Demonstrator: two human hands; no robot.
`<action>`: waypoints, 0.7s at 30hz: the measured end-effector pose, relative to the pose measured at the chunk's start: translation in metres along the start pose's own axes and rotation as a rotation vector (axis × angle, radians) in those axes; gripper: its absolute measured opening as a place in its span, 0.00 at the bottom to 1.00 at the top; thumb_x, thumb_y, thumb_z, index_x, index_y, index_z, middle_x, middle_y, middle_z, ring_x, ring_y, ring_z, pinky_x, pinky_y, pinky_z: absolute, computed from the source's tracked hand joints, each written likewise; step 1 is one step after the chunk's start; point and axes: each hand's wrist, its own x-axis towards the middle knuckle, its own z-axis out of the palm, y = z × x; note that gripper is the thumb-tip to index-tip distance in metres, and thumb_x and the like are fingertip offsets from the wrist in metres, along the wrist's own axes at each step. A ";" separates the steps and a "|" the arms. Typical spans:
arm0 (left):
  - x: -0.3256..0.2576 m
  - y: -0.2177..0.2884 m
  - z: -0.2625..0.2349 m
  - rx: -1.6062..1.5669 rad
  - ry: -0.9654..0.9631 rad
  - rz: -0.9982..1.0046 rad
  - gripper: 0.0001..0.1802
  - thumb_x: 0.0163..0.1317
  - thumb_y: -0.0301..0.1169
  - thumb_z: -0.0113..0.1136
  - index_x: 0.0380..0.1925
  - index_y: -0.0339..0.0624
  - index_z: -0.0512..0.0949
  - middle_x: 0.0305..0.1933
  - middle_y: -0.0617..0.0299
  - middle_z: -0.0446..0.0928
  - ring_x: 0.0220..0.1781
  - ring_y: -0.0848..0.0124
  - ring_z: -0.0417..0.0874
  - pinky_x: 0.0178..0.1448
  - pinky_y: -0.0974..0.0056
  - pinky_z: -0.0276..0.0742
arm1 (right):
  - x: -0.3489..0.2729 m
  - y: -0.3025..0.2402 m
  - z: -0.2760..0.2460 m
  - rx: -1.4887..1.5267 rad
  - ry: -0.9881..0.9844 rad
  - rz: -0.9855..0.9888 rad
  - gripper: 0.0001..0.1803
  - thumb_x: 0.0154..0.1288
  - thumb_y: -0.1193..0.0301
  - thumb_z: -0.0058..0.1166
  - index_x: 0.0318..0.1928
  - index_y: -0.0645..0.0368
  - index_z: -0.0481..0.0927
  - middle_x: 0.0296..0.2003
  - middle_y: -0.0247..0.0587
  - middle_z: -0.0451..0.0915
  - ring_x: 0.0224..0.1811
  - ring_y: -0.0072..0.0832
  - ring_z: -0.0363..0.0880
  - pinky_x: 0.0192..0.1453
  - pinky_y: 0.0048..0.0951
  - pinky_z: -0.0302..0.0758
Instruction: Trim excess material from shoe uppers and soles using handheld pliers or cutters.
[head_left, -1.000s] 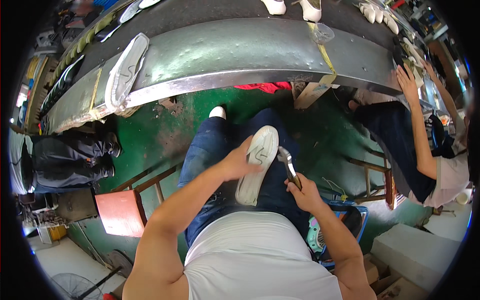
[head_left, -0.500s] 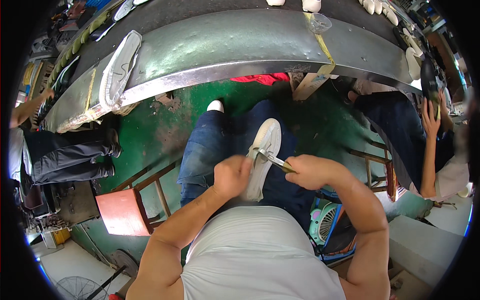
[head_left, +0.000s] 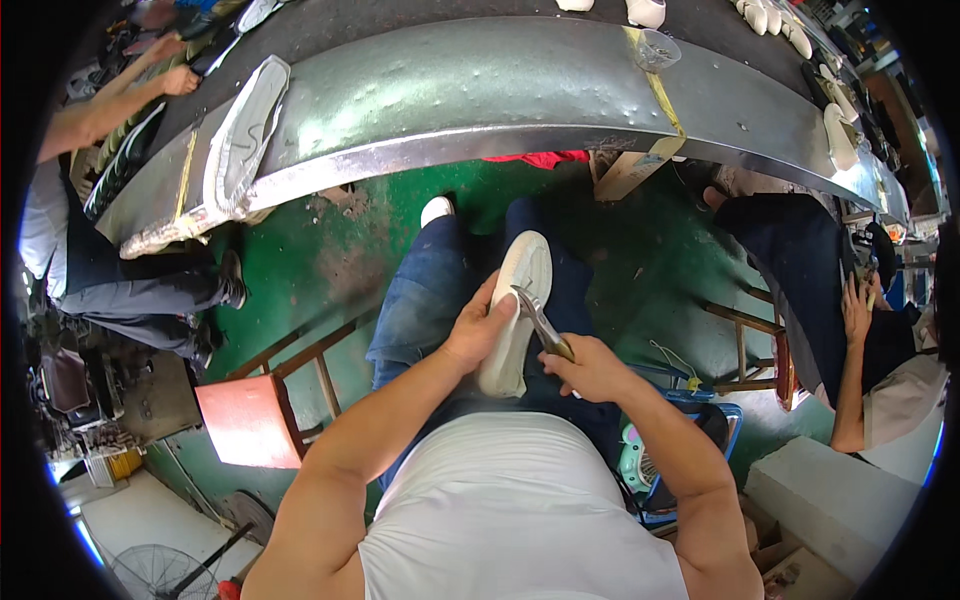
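Observation:
An off-white shoe point(head_left: 515, 345) rests over my lap, its toe pointing away from me and its underside facing up. My left hand point(head_left: 483, 325) is closed round its left side, with the thumb pressed near the edge. In my right hand point(head_left: 585, 367) I grip metal lasting pliers point(head_left: 543, 328) by the yellowish handles. The jaws reach the middle of the shoe, close to my left thumb. Whether they pinch the shoe's edge is too small to tell.
Ahead runs a metal-edged bench point(head_left: 420, 95), bearing another white shoe point(head_left: 247, 135) on its left and a clear cup point(head_left: 657, 50). A red stool point(head_left: 247, 420) stands left; a green fan point(head_left: 633, 460) is at my right. Co-workers sit or stand on both sides.
My left hand has slid forward along the shoe. The right hand has come down and left, turning the pliers more upright. The left co-worker's arms now reach over the bench.

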 end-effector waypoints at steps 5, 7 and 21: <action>0.004 0.002 0.005 0.000 0.025 -0.096 0.31 0.73 0.36 0.57 0.73 0.44 0.62 0.63 0.56 0.75 0.62 0.67 0.76 0.67 0.61 0.71 | 0.007 0.023 0.013 0.335 -0.096 0.129 0.13 0.76 0.65 0.51 0.47 0.64 0.77 0.33 0.37 0.80 0.21 0.20 0.75 0.22 0.20 0.70; 0.004 -0.004 0.009 0.188 0.067 0.013 0.31 0.73 0.36 0.57 0.73 0.42 0.63 0.62 0.55 0.76 0.62 0.67 0.76 0.67 0.62 0.71 | 0.009 0.033 0.028 0.547 -0.006 0.072 0.12 0.76 0.63 0.52 0.41 0.61 0.77 0.29 0.35 0.80 0.21 0.18 0.72 0.20 0.21 0.66; 0.014 0.019 0.024 0.319 0.163 -0.186 0.31 0.69 0.38 0.61 0.69 0.38 0.67 0.55 0.52 0.81 0.54 0.66 0.82 0.60 0.61 0.77 | -0.011 0.000 -0.076 0.210 -0.283 0.142 0.19 0.74 0.65 0.54 0.54 0.69 0.75 0.43 0.48 0.83 0.41 0.32 0.86 0.30 0.28 0.84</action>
